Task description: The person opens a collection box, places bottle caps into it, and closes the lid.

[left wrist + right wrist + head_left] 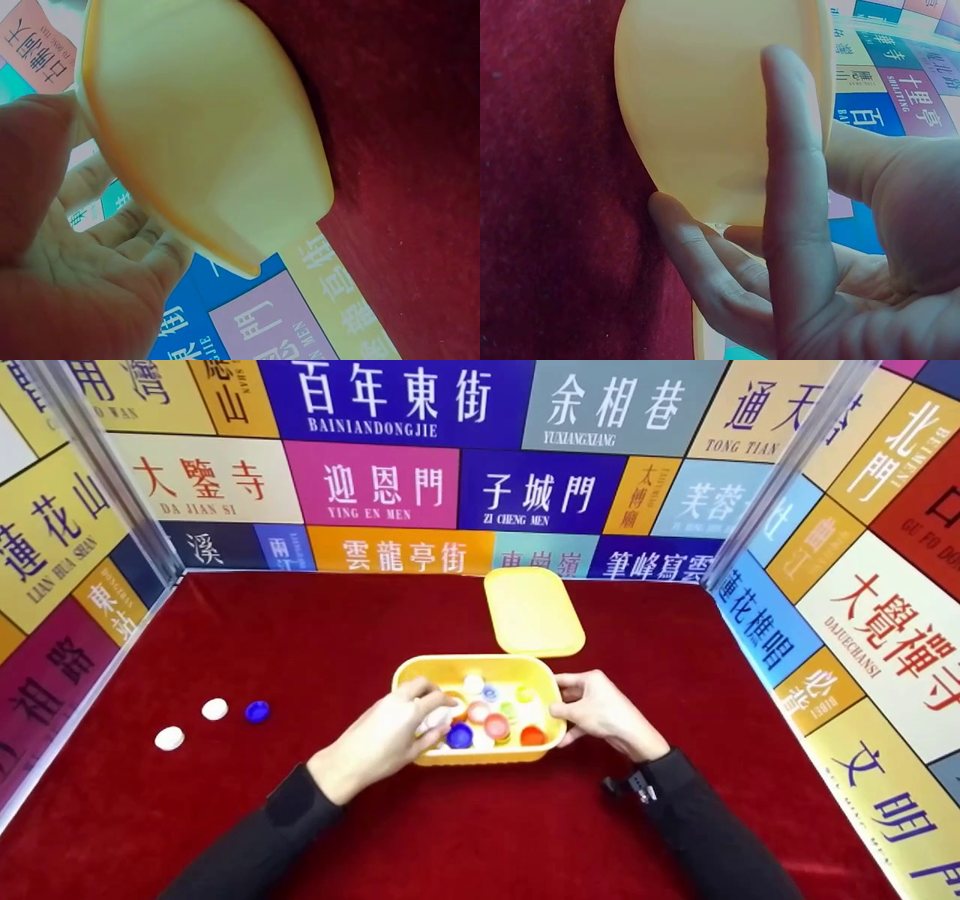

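A yellow plastic box (480,757) sits in the middle of the red cloth. Inside lie several round plastic caps, among them a blue cap (459,736), a pink cap (496,726) and a red cap (532,735). My left hand (386,735) reaches over the box's left end, fingers down among the caps. Something white shows between its thumb and fingers; I cannot tell whether they pinch it. In the left wrist view the box's wall hides the fingertips. My right hand (604,712) grips the box's right end, thumb at the rim and fingers along the outside.
Two white caps, one nearer (169,738) and one farther (214,709), lie on the cloth at left beside another blue cap (257,712). A yellow lid (534,611) lies behind the box. Printed panels (375,484) enclose the back and sides.
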A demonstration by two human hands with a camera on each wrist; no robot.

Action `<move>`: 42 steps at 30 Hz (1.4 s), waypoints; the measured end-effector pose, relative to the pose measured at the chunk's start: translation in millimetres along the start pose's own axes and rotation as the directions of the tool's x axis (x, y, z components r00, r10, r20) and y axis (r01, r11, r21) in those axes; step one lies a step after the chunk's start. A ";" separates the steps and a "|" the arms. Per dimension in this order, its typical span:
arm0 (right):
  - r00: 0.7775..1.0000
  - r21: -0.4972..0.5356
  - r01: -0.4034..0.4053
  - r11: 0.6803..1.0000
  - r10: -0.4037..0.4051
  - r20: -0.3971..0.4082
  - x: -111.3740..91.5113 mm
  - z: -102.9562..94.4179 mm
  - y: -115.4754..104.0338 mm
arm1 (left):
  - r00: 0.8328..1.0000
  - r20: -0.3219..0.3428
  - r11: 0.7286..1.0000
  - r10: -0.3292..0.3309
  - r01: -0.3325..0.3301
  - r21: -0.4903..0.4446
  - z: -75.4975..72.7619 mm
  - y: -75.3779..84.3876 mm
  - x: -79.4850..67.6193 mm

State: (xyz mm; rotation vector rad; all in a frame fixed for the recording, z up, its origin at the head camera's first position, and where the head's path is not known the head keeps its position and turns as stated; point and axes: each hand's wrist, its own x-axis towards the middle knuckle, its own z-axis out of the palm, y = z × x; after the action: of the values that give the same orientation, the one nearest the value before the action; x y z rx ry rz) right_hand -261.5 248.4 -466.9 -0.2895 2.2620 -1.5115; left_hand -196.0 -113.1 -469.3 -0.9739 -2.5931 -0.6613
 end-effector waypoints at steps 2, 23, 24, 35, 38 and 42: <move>1.000 0.004 0.002 1.000 -0.002 0.003 0.3 0.4 0.0 | 1.000 0.004 1.000 0.003 -0.003 0.005 0.6 0.5 -0.9; 1.000 0.015 -0.006 1.000 0.006 0.002 0.2 1.3 2.9 | 0.999 -0.050 1.000 0.005 -0.005 0.008 -10.8 -9.7 -0.7; 1.000 0.009 -0.005 1.000 0.005 0.002 0.3 0.9 2.4 | 0.999 -0.053 1.000 0.004 -0.003 0.016 -13.2 -10.7 -0.3; 1.000 0.004 -0.006 1.000 0.006 0.004 0.9 -1.1 0.4 | 0.980 -0.107 0.986 -0.165 0.167 0.012 -49.6 -38.9 -12.9; 1.000 0.005 -0.010 1.000 0.010 -0.001 0.7 -0.4 0.4 | 0.965 -0.138 0.974 -0.224 0.228 0.013 -62.1 -57.8 -28.6; 1.000 0.006 -0.013 1.000 0.013 -0.003 0.7 0.5 0.0 | 0.939 -0.164 0.950 -0.301 0.310 0.029 -78.5 -84.5 -56.4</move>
State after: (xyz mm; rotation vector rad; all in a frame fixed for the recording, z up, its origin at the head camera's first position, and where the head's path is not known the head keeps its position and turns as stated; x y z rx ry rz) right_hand -261.9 247.8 -467.1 -0.2704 2.2571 -1.5134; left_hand -203.7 -240.2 -452.6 -0.4813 -2.6261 -0.7054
